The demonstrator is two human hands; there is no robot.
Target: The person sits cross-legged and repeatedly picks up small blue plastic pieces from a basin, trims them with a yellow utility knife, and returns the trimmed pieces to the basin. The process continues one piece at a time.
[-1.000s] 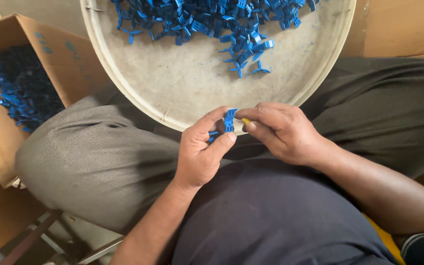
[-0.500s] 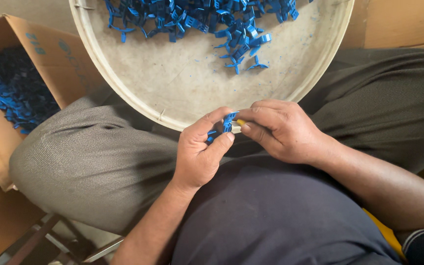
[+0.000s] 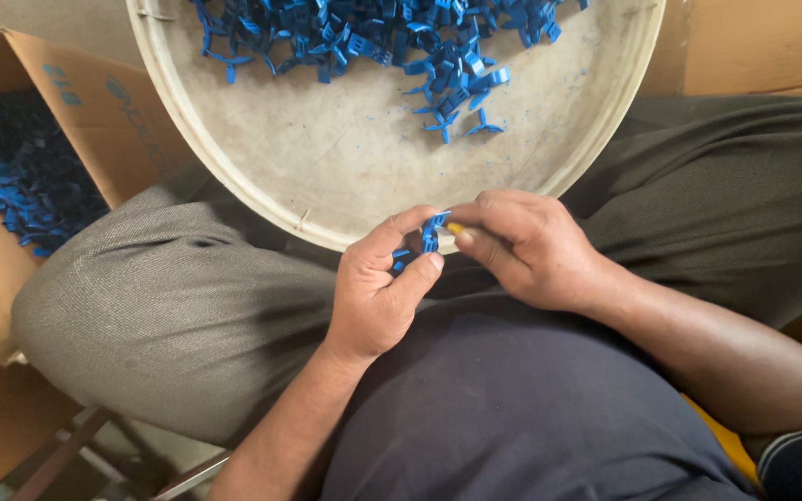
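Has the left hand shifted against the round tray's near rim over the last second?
No. The left hand keeps pinching the small blue plastic part just below the tray's near rim, opposite the right hand.

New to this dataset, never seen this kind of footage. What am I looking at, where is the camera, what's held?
There is no machine here: a seated person works with two bare hands, filmed by a camera on their own head that looks down at the lap. The left hand and right hand meet on a small blue plastic piece. A round pale tray rests on the knees with a heap of blue pieces at its far side. A cardboard box to the left holds more blue pieces.
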